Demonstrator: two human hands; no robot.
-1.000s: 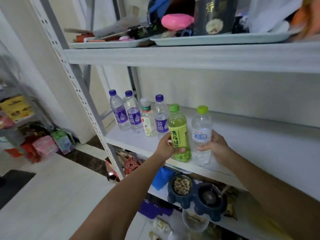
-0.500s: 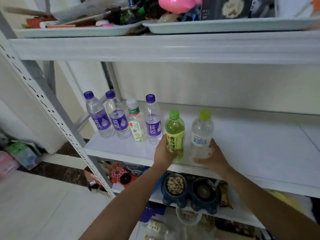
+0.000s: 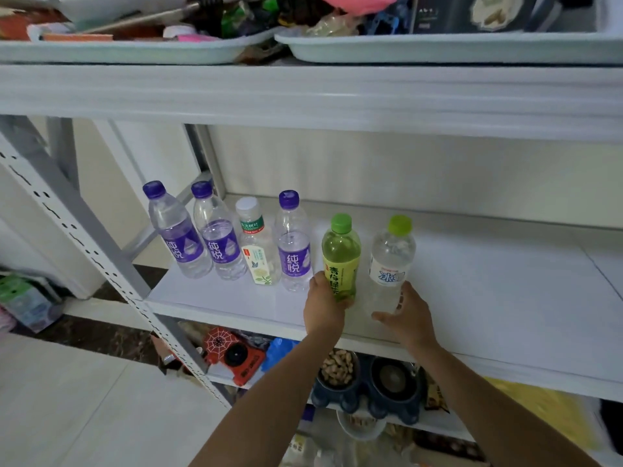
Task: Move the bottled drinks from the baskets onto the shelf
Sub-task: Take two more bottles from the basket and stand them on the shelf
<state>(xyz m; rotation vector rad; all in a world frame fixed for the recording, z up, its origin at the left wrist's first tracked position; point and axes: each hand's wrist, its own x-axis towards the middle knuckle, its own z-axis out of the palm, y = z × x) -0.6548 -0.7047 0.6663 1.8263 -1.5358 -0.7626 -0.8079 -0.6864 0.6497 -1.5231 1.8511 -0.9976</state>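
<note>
At the shelf's (image 3: 488, 298) front edge, green tea bottle (image 3: 340, 254) and water bottle (image 3: 391, 257) now stand; my left hand (image 3: 323, 310) still clamps the tea, my right hand (image 3: 409, 318) spreads loose.

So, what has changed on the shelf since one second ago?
The green tea bottle and the clear bottle went slightly deeper onto the shelf. The right hand has loosened its grip on the clear bottle. The left hand still grips the green tea bottle. The row of four bottles stayed put.
</note>
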